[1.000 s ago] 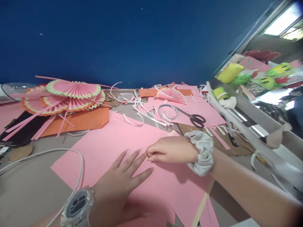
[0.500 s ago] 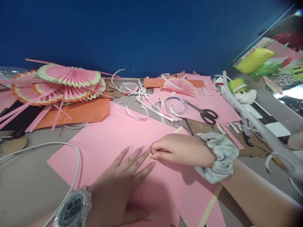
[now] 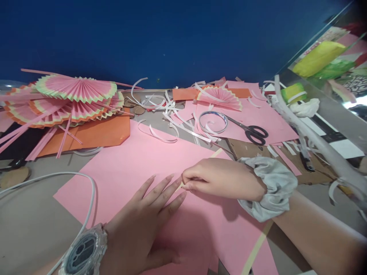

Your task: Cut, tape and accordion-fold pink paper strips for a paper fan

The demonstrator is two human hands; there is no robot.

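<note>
A large pink paper sheet (image 3: 134, 168) lies on the grey table in front of me. My left hand (image 3: 146, 219) rests flat on it with fingers spread, a clear digital watch (image 3: 82, 254) on the wrist. My right hand (image 3: 218, 178) comes in from the right, its fingers pinched together on a thin pale strip (image 3: 181, 186) right at my left fingertips. A grey scrunchie (image 3: 272, 187) is on the right wrist.
Folded pink paper fans (image 3: 69, 97) and orange paper (image 3: 94, 133) sit at the back left. White paper strips (image 3: 172, 118), a tape ring (image 3: 213, 122), black scissors (image 3: 252, 133) and another fan (image 3: 220, 97) lie behind. A white cable (image 3: 86, 183) loops at left.
The view has shifted slightly and tilted down. Both hands stay on the pink sheet; the right hand's pinch has held at the left fingertips.
</note>
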